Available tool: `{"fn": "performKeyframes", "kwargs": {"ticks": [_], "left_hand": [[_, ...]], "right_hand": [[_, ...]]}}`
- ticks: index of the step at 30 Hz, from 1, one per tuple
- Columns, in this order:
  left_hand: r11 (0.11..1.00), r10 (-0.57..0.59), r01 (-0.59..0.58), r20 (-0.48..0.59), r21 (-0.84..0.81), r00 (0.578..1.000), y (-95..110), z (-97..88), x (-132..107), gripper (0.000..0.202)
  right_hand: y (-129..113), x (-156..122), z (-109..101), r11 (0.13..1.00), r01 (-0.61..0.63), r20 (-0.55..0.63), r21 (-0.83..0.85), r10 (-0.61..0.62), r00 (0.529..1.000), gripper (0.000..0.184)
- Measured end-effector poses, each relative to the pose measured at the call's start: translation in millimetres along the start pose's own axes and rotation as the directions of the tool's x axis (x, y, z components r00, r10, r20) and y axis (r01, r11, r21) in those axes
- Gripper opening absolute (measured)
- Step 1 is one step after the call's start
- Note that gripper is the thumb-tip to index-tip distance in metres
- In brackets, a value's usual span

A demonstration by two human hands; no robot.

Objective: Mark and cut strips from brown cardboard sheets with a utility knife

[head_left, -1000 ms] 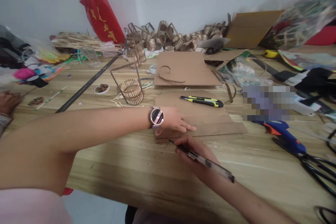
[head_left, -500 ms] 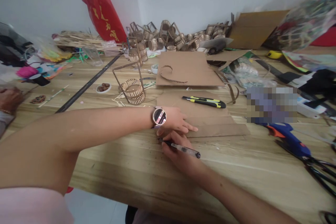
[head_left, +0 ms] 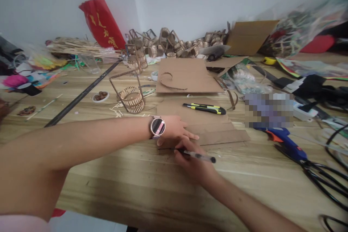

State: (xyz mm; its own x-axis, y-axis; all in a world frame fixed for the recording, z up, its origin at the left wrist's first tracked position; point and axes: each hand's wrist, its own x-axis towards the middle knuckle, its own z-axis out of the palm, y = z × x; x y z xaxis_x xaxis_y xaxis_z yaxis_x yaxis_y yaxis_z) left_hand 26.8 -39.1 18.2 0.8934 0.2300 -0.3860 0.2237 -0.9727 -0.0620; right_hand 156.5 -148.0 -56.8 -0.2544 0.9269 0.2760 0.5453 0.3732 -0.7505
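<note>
My left hand (head_left: 176, 129), with a round watch on its wrist, lies flat with fingers spread on a narrow cardboard strip (head_left: 228, 136). That strip rests on a larger piece of cardboard (head_left: 170, 108). In my right hand (head_left: 196, 166) is a pen (head_left: 202, 157), its tip low at the near edge of the cardboard, just below my left fingers. A dark line shows along that edge, left of the tip; whether it is ink or shadow I cannot make out. Beyond my hands, a black and yellow utility knife (head_left: 205, 108) lies on the cardboard.
Behind are a cardboard sheet (head_left: 187, 74) with a curled strip on it and a small handled basket (head_left: 132, 99). To the right lies a blue glue gun (head_left: 289, 143) with black cable. A bowl of brown beads (head_left: 100, 96) stands left. Several baskets (head_left: 171, 41) are piled by the wall.
My right hand and the pen have slid rightward along the cardboard's near edge. My left hand stays pressed on the strip. The whole view has shifted slightly.
</note>
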Motion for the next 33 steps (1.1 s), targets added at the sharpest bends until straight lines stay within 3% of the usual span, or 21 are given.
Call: {"fn": "performKeyframes", "kwargs": {"ticks": [3, 8, 11, 14, 20, 24, 27, 30, 33], "left_hand": [[0.979, 0.179, -0.187, 0.098, 0.083, 0.979, -1.8, 0.1, 0.4, 0.078], [0.967, 0.218, -0.223, 0.051, 0.12, 0.975, -8.3, 8.4, 1.5, 0.076], [0.965, 0.232, -0.231, 0.006, 0.12, 0.973, -10.3, 13.1, 2.5, 0.076], [0.966, 0.215, -0.219, 0.044, 0.138, 0.976, -9.5, 12.6, 2.8, 0.076], [0.988, 0.156, -0.157, 0.118, 0.0, 0.981, -7.0, 9.7, 3.3, 0.074], [0.986, 0.112, -0.103, 0.063, -0.132, 0.992, -12.0, 23.0, 5.1, 0.064], [0.969, 0.142, -0.145, -0.029, -0.2, 0.989, -19.3, 34.1, 6.3, 0.064], [0.968, 0.191, -0.192, -0.024, -0.161, 0.981, -21.5, 37.6, 6.7, 0.07], [0.983, 0.165, -0.163, 0.01, -0.089, 0.986, -16.7, 35.2, 6.4, 0.07]], "right_hand": [[17.5, -7.3, -32.6, 0.997, -0.076, -0.012, -0.027, 0.075, 0.997, 0.009], [31.4, -18.4, -95.2, 0.98, -0.188, -0.113, -0.07, 0.179, 0.977, 0.019], [27.8, -23.6, -113.8, 0.978, -0.19, -0.107, -0.086, 0.18, 0.978, 0.018], [22.0, -22.7, -117.2, 0.969, -0.232, -0.088, -0.079, 0.225, 0.97, 0.021], [5.7, 12.6, -113.2, 0.977, -0.188, -0.258, 0.102, 0.209, 0.943, 0.018], [-17.8, 44.9, -102.9, 0.96, -0.111, -0.326, 0.258, 0.194, 0.925, 0.013], [-34.3, 62.9, -92.2, 0.945, -0.043, -0.38, 0.325, 0.172, 0.909, 0.009], [-41.3, 68.8, -85.4, 0.938, -0.003, -0.429, 0.345, 0.16, 0.889, 0.01], [-36.3, 58.6, -84.5, 0.955, -0.041, -0.466, 0.295, 0.181, 0.866, 0.013]]}}
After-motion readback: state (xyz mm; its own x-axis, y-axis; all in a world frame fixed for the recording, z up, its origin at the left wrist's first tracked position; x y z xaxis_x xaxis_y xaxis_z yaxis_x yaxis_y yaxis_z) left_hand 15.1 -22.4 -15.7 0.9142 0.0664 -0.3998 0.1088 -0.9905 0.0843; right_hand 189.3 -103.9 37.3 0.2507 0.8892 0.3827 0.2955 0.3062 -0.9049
